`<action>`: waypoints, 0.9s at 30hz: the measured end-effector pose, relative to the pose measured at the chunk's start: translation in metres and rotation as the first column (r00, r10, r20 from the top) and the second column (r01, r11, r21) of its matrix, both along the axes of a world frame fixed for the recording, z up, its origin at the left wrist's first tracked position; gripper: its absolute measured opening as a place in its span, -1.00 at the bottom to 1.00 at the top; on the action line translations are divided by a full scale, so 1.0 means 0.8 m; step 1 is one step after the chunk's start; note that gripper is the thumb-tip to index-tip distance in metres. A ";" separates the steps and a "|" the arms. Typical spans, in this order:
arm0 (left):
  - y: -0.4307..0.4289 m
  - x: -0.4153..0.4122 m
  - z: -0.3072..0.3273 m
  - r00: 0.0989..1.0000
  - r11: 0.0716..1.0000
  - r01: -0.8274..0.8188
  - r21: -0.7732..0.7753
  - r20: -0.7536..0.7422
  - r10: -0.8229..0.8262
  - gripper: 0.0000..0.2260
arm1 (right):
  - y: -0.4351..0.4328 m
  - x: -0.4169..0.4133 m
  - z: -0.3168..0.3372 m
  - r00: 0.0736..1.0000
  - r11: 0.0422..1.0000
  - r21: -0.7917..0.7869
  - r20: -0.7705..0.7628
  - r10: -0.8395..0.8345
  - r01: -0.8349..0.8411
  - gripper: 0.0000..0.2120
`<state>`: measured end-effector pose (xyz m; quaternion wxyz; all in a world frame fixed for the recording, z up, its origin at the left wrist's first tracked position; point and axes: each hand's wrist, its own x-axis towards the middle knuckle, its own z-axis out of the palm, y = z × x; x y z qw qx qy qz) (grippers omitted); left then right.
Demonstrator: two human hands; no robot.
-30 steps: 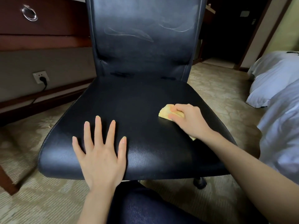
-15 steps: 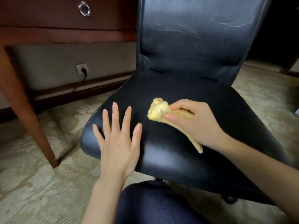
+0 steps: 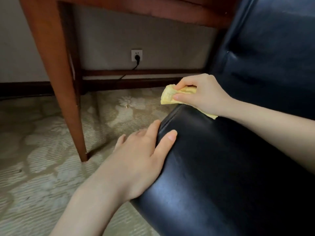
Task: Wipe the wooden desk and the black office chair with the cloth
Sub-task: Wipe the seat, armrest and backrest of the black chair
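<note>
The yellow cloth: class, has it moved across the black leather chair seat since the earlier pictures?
Yes. The yellow cloth, gripped by the right hand, has gone from mid-seat to the black leather chair seat's left edge.

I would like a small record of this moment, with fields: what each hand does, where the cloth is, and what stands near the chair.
left hand: the left hand rests on the left edge of the chair seat, thumb on top, other fingers over the side
right hand: the right hand pinches the yellow cloth
cloth place: at the seat's far left edge, partly past it
chair back: black backrest behind the right hand
nearby: wooden desk leg, wall socket with a black plug, patterned carpet
</note>
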<state>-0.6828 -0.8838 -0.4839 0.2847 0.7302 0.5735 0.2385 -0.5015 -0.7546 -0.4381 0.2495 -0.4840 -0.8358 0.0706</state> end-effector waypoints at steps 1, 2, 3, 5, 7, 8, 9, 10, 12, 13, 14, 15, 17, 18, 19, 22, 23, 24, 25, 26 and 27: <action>0.001 0.000 -0.003 1.000 1.000 0.010 -0.007 0.024 -0.010 -0.23 | 0.003 0.002 0.000 0.999 0.999 -0.027 0.022 0.026 -0.026 -0.86; 0.001 -0.001 -0.006 0.999 0.999 0.027 -0.039 0.039 -0.026 -0.24 | 0.004 0.003 -0.002 0.998 0.997 -0.056 0.045 0.047 -0.044 -0.88; 0.001 -0.002 -0.008 0.998 0.997 0.044 -0.069 0.036 -0.041 -0.23 | 0.003 0.003 -0.006 0.997 0.996 -0.068 0.053 0.060 -0.056 -0.89; -0.009 -0.002 -0.007 0.998 0.992 0.058 -0.115 -0.031 -0.062 -0.21 | -0.007 0.002 -0.014 0.996 0.995 -0.071 0.049 0.072 -0.068 -0.90; -0.029 0.007 0.001 0.992 0.985 0.065 -0.161 -0.097 -0.082 -0.20 | -0.019 0.000 -0.009 0.996 0.995 -0.073 0.046 0.075 -0.071 -0.88; -0.040 0.008 0.020 0.988 0.972 0.042 -0.231 -0.137 -0.076 -0.19 | -0.031 -0.005 0.006 0.996 0.990 -0.122 0.043 0.074 -0.069 -0.88; -0.053 0.011 0.029 0.983 0.958 0.020 -0.287 -0.170 -0.072 -0.18 | -0.044 -0.008 0.008 0.997 0.986 -0.156 0.043 0.068 -0.061 -0.88; -0.061 0.017 0.020 0.978 0.949 0.008 -0.315 -0.194 -0.073 -0.18 | -0.050 -0.008 -0.002 0.998 0.986 -0.163 0.038 0.043 -0.036 -0.87; -0.075 0.026 0.022 0.959 0.913 -0.022 -0.408 -0.267 -0.096 -0.20 | -0.068 -0.014 -0.009 1.000 0.983 -0.183 -0.003 -0.009 0.008 -0.87; -0.084 0.032 0.032 0.938 0.889 -0.021 -0.458 -0.316 -0.140 -0.20 | -0.082 -0.017 -0.003 0.999 0.974 -0.227 -0.035 -0.024 0.015 -0.86; -0.097 0.040 0.047 0.919 0.850 -0.014 -0.527 -0.342 -0.197 -0.19 | -0.095 -0.019 0.008 0.998 0.961 -0.278 -0.056 -0.024 0.008 -0.86; -0.108 0.046 0.059 0.910 0.791 0.000 -0.612 -0.328 -0.254 -0.17 | -0.105 -0.020 0.017 0.997 0.943 -0.334 -0.063 -0.033 0.010 -0.86; -0.119 0.051 0.079 0.902 0.680 0.017 -0.733 -0.282 -0.327 -0.18 | -0.124 -0.023 0.030 0.997 0.879 -0.475 -0.026 -0.066 0.045 -0.85; -0.122 0.050 0.087 0.894 0.632 0.022 -0.775 -0.267 -0.359 -0.19 | -0.134 -0.026 0.034 0.997 0.832 -0.550 0.009 -0.074 0.067 -0.83; -0.124 0.051 0.094 0.890 0.587 0.030 -0.809 -0.246 -0.384 -0.23 | -0.143 -0.028 0.041 0.996 0.788 -0.610 0.037 -0.077 0.084 -0.81; -0.135 0.051 0.149 0.877 0.462 0.064 -0.885 -0.171 -0.449 -0.36 | -0.172 -0.024 0.090 0.995 0.705 -0.709 -0.066 -0.078 0.008 -0.78; -0.135 0.050 0.166 0.900 0.448 0.062 -0.892 -0.145 -0.412 -0.35 | -0.178 -0.023 0.109 0.994 0.704 -0.710 -0.089 -0.066 -0.017 -0.77; -0.132 0.048 0.189 0.935 0.455 0.043 -0.890 -0.124 -0.331 -0.32 | -0.183 -0.022 0.134 0.991 0.712 -0.702 -0.112 -0.078 -0.024 -0.77; -0.125 0.043 0.208 0.968 0.485 0.027 -0.874 -0.097 -0.229 -0.32 | -0.184 -0.022 0.156 0.984 0.721 -0.693 -0.139 -0.109 -0.018 -0.77; -0.119 0.039 0.236 0.987 0.531 0.016 -0.847 -0.070 -0.143 -0.35 | -0.185 -0.020 0.181 0.973 0.726 -0.687 -0.177 -0.152 -0.012 -0.76; -0.114 0.036 0.266 0.997 0.580 0.004 -0.814 -0.040 -0.064 -0.40 | -0.185 -0.019 0.211 0.956 0.734 -0.679 -0.218 -0.199 -0.002 -0.75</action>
